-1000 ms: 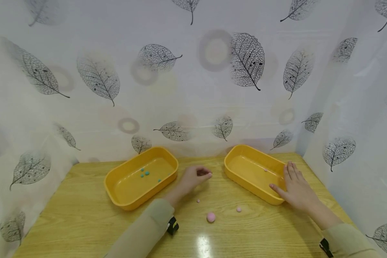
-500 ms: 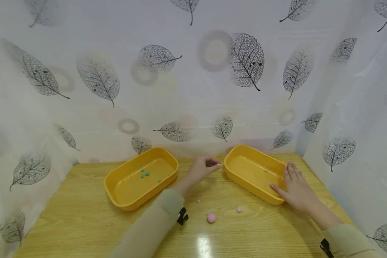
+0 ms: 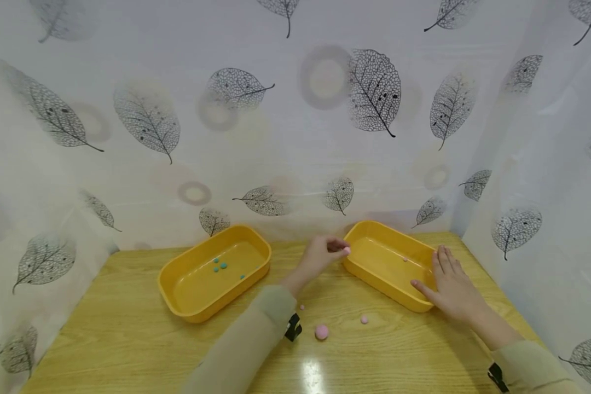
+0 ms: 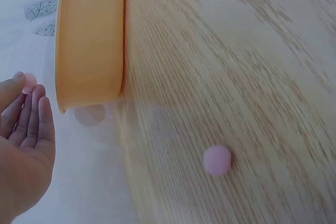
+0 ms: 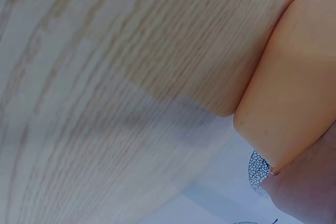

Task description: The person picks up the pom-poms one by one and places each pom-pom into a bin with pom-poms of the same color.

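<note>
My left hand (image 3: 320,256) pinches a small pink ball (image 3: 347,250) between thumb and fingertips, right at the near-left rim of the right yellow tray (image 3: 381,285). In the left wrist view the same pink ball (image 4: 30,83) shows at the fingertips, beside the tray wall (image 4: 90,40). My right hand (image 3: 454,290) rests on the tray's right end, fingers straight along the rim and thumb reaching over the inside. One tiny pink ball (image 3: 405,259) lies in this tray. The right wrist view shows only part of the hand (image 5: 304,182) against the tray.
On the wooden table (image 3: 118,328) lie a large pink ball (image 3: 322,332), a smaller pink ball (image 3: 364,319) and a tiny pink ball (image 3: 302,307). A second yellow tray (image 3: 212,307) at the left holds several blue-green balls (image 3: 224,266). A leaf-patterned curtain (image 3: 295,137) stands behind.
My left hand has moved right and slightly up, carrying the pink ball from between the trays to the right tray's rim. The right hand has stayed in place.
</note>
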